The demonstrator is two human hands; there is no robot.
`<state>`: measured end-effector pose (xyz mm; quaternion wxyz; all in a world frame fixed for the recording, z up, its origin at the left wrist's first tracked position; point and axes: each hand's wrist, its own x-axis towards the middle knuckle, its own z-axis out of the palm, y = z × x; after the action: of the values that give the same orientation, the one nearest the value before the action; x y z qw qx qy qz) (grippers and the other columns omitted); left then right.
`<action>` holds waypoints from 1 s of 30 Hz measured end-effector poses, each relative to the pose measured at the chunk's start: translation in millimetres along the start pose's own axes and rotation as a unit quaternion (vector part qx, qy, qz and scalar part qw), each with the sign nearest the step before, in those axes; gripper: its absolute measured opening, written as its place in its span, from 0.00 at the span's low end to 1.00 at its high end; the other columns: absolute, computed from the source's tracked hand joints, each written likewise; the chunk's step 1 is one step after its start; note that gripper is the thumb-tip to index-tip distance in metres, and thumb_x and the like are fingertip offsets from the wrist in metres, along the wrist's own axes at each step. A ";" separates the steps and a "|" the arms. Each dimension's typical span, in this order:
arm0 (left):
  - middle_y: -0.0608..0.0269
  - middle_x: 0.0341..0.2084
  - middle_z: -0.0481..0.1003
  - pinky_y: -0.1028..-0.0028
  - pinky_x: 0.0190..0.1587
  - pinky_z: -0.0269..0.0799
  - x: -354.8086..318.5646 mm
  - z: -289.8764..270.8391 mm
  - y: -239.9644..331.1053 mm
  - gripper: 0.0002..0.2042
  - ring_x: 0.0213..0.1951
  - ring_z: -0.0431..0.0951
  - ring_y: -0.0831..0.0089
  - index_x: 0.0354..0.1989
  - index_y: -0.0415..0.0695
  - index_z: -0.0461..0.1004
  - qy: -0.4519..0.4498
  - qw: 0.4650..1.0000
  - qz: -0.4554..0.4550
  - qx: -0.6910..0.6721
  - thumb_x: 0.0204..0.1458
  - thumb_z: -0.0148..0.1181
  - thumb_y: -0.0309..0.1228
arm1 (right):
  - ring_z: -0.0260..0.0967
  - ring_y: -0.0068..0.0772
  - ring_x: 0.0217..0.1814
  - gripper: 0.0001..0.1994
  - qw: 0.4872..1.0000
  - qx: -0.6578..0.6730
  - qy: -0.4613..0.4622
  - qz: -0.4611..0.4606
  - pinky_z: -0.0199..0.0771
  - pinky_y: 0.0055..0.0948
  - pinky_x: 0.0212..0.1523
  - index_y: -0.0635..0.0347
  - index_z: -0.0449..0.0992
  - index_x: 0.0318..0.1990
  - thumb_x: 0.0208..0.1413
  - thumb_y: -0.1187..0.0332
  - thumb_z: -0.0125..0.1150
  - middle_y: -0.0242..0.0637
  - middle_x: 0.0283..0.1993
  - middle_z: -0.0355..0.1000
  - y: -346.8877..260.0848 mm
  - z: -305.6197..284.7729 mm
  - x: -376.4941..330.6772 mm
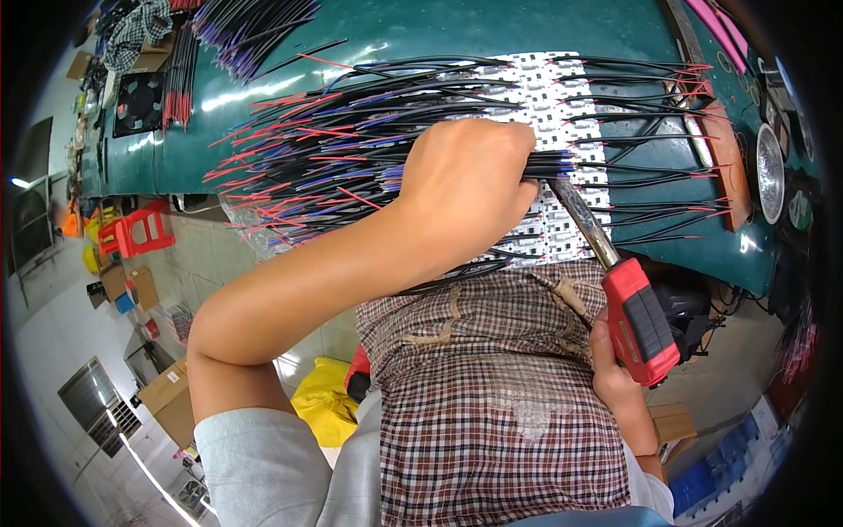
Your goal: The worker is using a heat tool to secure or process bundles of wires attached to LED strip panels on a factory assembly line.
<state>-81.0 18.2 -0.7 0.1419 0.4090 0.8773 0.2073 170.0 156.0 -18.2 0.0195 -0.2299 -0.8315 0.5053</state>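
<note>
From my end I see 2 bare hands at work over a white board (575, 211), which lies on the green table (395, 26) just beyond the apron (500, 395).

I have the left hand (471, 171) above the board's left part, back of the hand up, its fingers curled in around a bunch of black wires (551, 164). The bunch pokes out past the thumb side, its ends over the board; I can't tell how tightly it is gripped, since the palm faces down.

My right hand (615, 373) is off the table's near edge, beside the apron. It is curled around the iron (645, 325), thumb along the red and black handle; the other fingers are mostly hidden behind it. The metal shaft slants up and left across the board, and its tip sits right by the ends of the bunch. I can't tell whether it touches them.

Black leads (351, 110) with red and blue ends fan out thickly to the left of the board, and sparser leads run to its right, toward a wood block (731, 176). Past that block I see a metal dish (770, 171). Far left, a black fan (139, 104) lies on the table, and a red stool (145, 230) stands below on the floor.
</note>
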 end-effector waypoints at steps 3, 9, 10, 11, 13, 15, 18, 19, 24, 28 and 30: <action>0.48 0.21 0.75 0.59 0.32 0.72 0.4 -0.4 0.5 0.09 0.27 0.77 0.50 0.26 0.37 0.74 -0.005 1.000 -0.004 -0.004 0.42 0.65 0.31 | 0.71 0.40 0.30 0.09 1.000 0.009 -0.010 0.014 0.71 0.33 0.32 0.64 0.75 0.39 0.50 0.75 0.63 0.41 0.33 0.70 -1.4 0.1 -1.1; 0.48 0.20 0.75 0.59 0.32 0.72 1.7 -1.1 2.2 0.09 0.27 0.77 0.50 0.25 0.37 0.75 -0.012 1.000 -0.017 -0.003 0.41 0.65 0.31 | 0.72 0.39 0.36 0.11 0.999 0.020 -0.018 0.036 0.71 0.33 0.37 0.64 0.75 0.44 0.54 0.73 0.62 0.41 0.36 0.72 9.6 -3.5 -14.5; 0.48 0.20 0.75 0.59 0.32 0.72 2.8 -0.9 1.9 0.09 0.27 0.77 0.50 0.25 0.37 0.75 -0.009 1.000 -0.014 -0.004 0.42 0.64 0.31 | 0.72 0.39 0.36 0.11 0.999 0.019 -0.018 0.036 0.71 0.33 0.37 0.64 0.75 0.44 0.54 0.73 0.62 0.41 0.36 0.72 9.0 -5.3 -15.9; 0.48 0.20 0.75 0.58 0.32 0.72 3.5 -0.6 2.4 0.08 0.27 0.77 0.50 0.25 0.38 0.75 -0.007 1.000 -0.010 -0.005 0.42 0.64 0.30 | 0.71 0.39 0.38 0.12 0.999 0.014 -0.020 0.045 0.71 0.34 0.39 0.64 0.74 0.45 0.54 0.72 0.61 0.41 0.37 0.72 8.2 -7.6 -17.3; 0.48 0.20 0.75 0.58 0.32 0.72 3.0 -2.1 3.8 0.08 0.27 0.77 0.50 0.25 0.38 0.75 -0.012 1.000 -0.017 -0.001 0.42 0.63 0.31 | 0.71 0.40 0.39 0.13 0.998 0.009 -0.021 0.054 0.71 0.34 0.40 0.64 0.74 0.47 0.55 0.72 0.61 0.42 0.38 0.72 6.1 -9.3 -18.1; 0.48 0.20 0.75 0.58 0.32 0.72 3.3 -1.9 2.6 0.08 0.26 0.77 0.50 0.25 0.38 0.75 -0.015 1.000 -0.024 0.003 0.42 0.63 0.31 | 0.71 0.39 0.40 0.14 0.998 0.021 -0.024 0.051 0.71 0.35 0.42 0.65 0.73 0.48 0.55 0.72 0.61 0.42 0.38 0.72 5.3 -7.1 -15.9; 0.48 0.19 0.74 0.58 0.32 0.72 6.2 0.2 -0.4 0.09 0.26 0.77 0.50 0.25 0.38 0.75 -0.007 1.000 -0.014 -0.002 0.42 0.63 0.31 | 0.71 0.37 0.40 0.13 0.997 0.039 -0.030 0.057 0.71 0.34 0.41 0.66 0.73 0.48 0.56 0.73 0.60 0.41 0.39 0.72 10.8 -6.6 -17.6; 0.48 0.19 0.74 0.58 0.32 0.72 7.4 0.6 -2.3 0.09 0.26 0.77 0.50 0.25 0.38 0.75 -0.003 1.000 -0.009 -0.012 0.42 0.63 0.31 | 0.71 0.37 0.40 0.13 0.997 0.038 -0.029 0.058 0.71 0.34 0.41 0.66 0.73 0.48 0.56 0.73 0.60 0.41 0.39 0.72 11.0 -6.2 -17.8; 0.48 0.19 0.74 0.59 0.31 0.71 9.6 -2.8 -4.4 0.08 0.26 0.76 0.50 0.26 0.38 0.76 -0.011 0.999 -0.012 -0.044 0.43 0.62 0.32 | 0.57 0.14 0.20 0.07 1.000 0.010 -0.017 0.003 0.57 0.18 0.21 0.64 0.69 0.44 0.61 0.72 0.54 0.26 0.24 0.64 10.1 -2.6 -13.9; 0.48 0.18 0.74 0.59 0.31 0.71 9.0 -3.5 -3.1 0.09 0.25 0.76 0.50 0.26 0.38 0.77 -0.007 0.999 -0.003 -0.034 0.43 0.62 0.31 | 0.72 0.34 0.39 0.11 0.994 0.064 -0.025 0.087 0.72 0.33 0.41 0.65 0.74 0.47 0.57 0.73 0.60 0.40 0.39 0.73 4.6 -5.2 -15.7; 0.48 0.18 0.74 0.59 0.31 0.71 9.2 -3.6 -1.9 0.09 0.25 0.76 0.50 0.26 0.38 0.77 -0.008 1.000 -0.004 -0.027 0.43 0.62 0.32 | 0.72 0.34 0.39 0.11 0.994 0.056 -0.035 0.085 0.72 0.32 0.41 0.65 0.74 0.46 0.57 0.73 0.59 0.40 0.39 0.73 5.9 -5.8 -16.7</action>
<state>-89.5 23.3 0.8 0.1609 0.4033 0.8718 0.2270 188.6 156.4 -17.1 -0.0397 -0.2807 -0.7797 0.5583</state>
